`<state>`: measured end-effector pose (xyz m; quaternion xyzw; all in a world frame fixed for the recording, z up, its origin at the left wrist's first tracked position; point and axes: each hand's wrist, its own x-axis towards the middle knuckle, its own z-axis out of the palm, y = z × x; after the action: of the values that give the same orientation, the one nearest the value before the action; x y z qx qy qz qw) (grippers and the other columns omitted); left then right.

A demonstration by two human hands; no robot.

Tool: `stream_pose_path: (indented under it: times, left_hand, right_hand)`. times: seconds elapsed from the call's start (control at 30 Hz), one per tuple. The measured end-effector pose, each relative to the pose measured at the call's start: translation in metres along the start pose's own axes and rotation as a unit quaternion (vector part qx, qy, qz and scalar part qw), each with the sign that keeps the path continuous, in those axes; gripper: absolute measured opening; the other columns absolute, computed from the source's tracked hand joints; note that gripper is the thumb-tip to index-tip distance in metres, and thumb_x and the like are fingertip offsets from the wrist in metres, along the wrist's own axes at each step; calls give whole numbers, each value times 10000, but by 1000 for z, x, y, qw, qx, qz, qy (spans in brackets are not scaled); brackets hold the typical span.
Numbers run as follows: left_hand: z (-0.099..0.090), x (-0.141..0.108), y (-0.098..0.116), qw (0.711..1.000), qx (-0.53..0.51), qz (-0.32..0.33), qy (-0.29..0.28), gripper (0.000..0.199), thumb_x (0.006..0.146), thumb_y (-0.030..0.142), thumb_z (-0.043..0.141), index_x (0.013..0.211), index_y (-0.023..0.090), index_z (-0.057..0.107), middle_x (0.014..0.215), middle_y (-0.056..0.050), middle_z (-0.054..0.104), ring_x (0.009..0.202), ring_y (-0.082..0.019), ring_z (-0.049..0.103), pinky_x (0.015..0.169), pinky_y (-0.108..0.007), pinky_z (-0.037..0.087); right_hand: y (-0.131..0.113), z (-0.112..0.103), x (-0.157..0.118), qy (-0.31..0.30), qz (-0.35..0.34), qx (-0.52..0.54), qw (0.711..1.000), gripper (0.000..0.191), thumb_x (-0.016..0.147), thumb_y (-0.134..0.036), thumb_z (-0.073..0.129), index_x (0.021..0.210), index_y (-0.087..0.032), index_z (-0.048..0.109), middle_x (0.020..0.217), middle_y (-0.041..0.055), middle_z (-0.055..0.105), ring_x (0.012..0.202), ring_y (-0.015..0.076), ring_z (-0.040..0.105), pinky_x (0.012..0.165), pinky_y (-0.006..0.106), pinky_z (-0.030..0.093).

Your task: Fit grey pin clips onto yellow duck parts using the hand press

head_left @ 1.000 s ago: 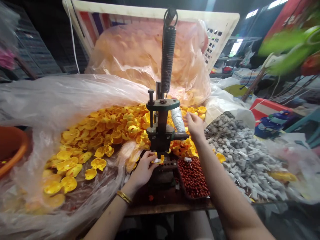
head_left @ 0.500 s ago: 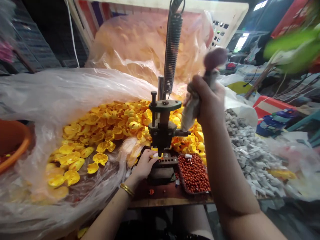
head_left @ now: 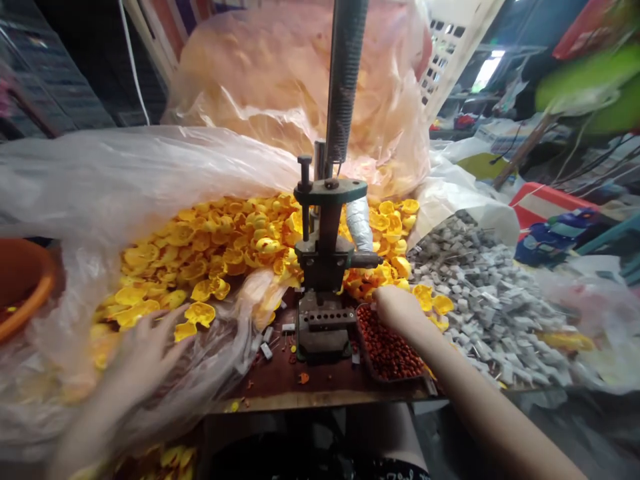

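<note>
My left hand (head_left: 153,350), blurred by motion, has its fingers spread at the near edge of the heap of yellow plastic shells (head_left: 200,247), close to one loose yellow shell (head_left: 201,313). Over the far end of a clear tray (head_left: 367,363) of small red beads (head_left: 395,353), my right hand (head_left: 397,307) is curled closed; its fingertips and whatever they hold are hidden. Between the hands stands a hand press (head_left: 325,267) with a row of holes in its base block. Its lever (head_left: 359,223), wrapped in whitish material, is free of my hand.
Grey-white pronged plastic pieces (head_left: 480,287) lie piled at right. Clear plastic sheeting (head_left: 150,160) surrounds the shells. An orange tub (head_left: 30,287) stands at far left. Small white pieces (head_left: 266,350) and scraps lie near the table's front edge (head_left: 310,403).
My right hand has let go of the press lever and come down to the bead tray. My left hand has left the press base and moved left to the yellow shells.
</note>
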<state>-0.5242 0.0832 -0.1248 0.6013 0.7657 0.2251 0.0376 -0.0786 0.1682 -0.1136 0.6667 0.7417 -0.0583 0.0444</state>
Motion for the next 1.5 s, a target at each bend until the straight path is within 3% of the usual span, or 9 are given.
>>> stream_pose_path:
  times: [0.17, 0.27, 0.37, 0.5, 0.57, 0.67, 0.8, 0.97, 1.5]
  left_hand:
    - [57, 13, 33, 988, 150, -39, -19, 411, 804, 237, 478, 1167, 104, 618, 970, -195, 636, 987, -399, 587, 949, -645, 309]
    - [57, -10, 53, 1000, 15, -3, 20, 459, 762, 217, 488, 1199, 143, 604, 999, -142, 605, 972, -329, 592, 953, -512, 388]
    - [55, -36, 86, 977, -195, 84, -30, 479, 703, 128, 461, 1142, 202, 639, 1036, -84, 573, 1001, -242, 582, 946, -366, 423]
    - [58, -51, 133, 903, -356, 148, -191, 501, 591, 42, 391, 952, 205, 697, 996, -59, 570, 1002, -199, 567, 937, -322, 419]
    - [58, -49, 147, 871, -380, 169, -261, 498, 553, 36, 383, 907, 196, 694, 967, -49, 557, 976, -185, 562, 914, -311, 424]
    - [50, -39, 156, 846, -369, 197, -330, 475, 512, 26, 372, 835, 192, 678, 929, -29, 536, 941, -164, 550, 905, -299, 413]
    - [39, -28, 161, 838, -331, 215, -376, 425, 492, 11, 367, 755, 192, 647, 913, -14, 528, 921, -151, 542, 916, -300, 395]
    - [37, -21, 169, 857, -267, 226, -378, 398, 522, -19, 377, 738, 187, 640, 911, -11, 530, 905, -160, 533, 892, -310, 402]
    - [36, -16, 179, 855, -250, 238, -388, 451, 466, -30, 352, 728, 180, 652, 866, -6, 539, 847, -135, 537, 842, -288, 402]
  right_hand:
    - [-5, 9, -2, -5, -19, -7, 1000, 243, 846, -112, 447, 823, -125, 688, 862, 172, 692, 830, 285, 678, 629, 310, 436]
    - [3, 8, -11, 23, -23, -1, 999, 202, 871, -159, 462, 866, -146, 664, 962, 141, 667, 820, 245, 665, 635, 295, 430]
    - [-7, 4, -27, 115, -36, 127, 985, 133, 871, -213, 518, 820, -154, 626, 926, 107, 652, 767, 200, 644, 648, 285, 453]
    - [-44, 8, -51, 119, -181, 463, 860, 79, 853, -228, 594, 916, -181, 592, 832, 38, 673, 747, 148, 645, 640, 227, 502]
    - [-59, 16, -58, 119, -262, 511, 810, 204, 854, -176, 589, 1057, -193, 586, 911, 44, 680, 792, 138, 649, 657, 218, 515]
    - [-63, 29, -63, 145, -361, 483, 784, 223, 877, -109, 540, 1055, -210, 631, 954, 54, 669, 853, 131, 642, 730, 224, 520]
    - [-52, 33, -71, 174, -420, 426, 782, 210, 876, -84, 549, 1009, -214, 647, 955, 53, 668, 842, 129, 619, 731, 229, 507]
    - [-52, 28, -83, 191, -377, 456, 783, 223, 882, -46, 501, 982, -195, 633, 947, 60, 652, 859, 117, 616, 737, 215, 507]
    - [-65, 44, -83, 293, -417, 345, 788, 221, 921, -99, 453, 985, -203, 637, 964, 40, 720, 749, 124, 572, 654, 281, 411]
